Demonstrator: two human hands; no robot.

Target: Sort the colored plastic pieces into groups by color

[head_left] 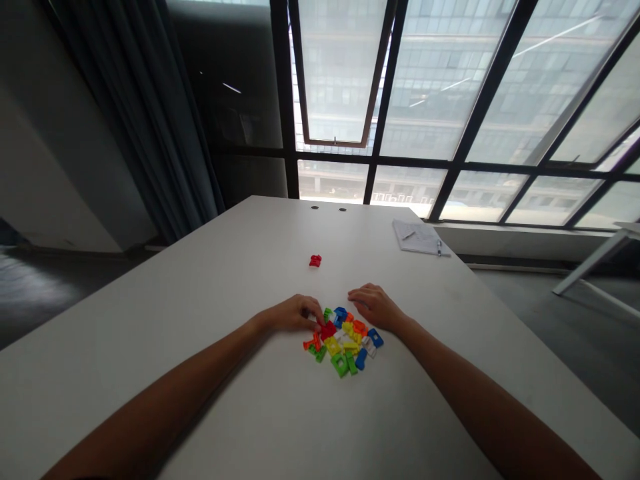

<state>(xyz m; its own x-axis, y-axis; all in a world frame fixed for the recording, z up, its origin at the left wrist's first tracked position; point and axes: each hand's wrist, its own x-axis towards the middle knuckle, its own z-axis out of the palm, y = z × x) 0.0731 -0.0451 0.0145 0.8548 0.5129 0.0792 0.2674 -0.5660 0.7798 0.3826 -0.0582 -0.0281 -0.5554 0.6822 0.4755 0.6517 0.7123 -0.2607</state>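
A pile of small plastic building blocks in green, yellow, orange, blue, white and red lies on the white table (210, 293) between my hands. My left hand (295, 313) comes in from the left, thumb and fingers pinched at a red block (328, 330) on the pile's left side. Past the pile's far right edge, my right hand (376, 305) rests on the tabletop with fingers stretched out and nothing in them. Near it are a blue block (341, 315) and an orange block (359, 327). Farther off, a small red block cluster (315, 261) sits apart from the pile.
Papers (417, 237) with pens on them lie at the table's far right. Two dark round fittings (329, 208) are set in the far end of the tabletop. Windows stand beyond it, a dark curtain (145, 127) hangs at left, and a white table leg (593, 263) shows at right.
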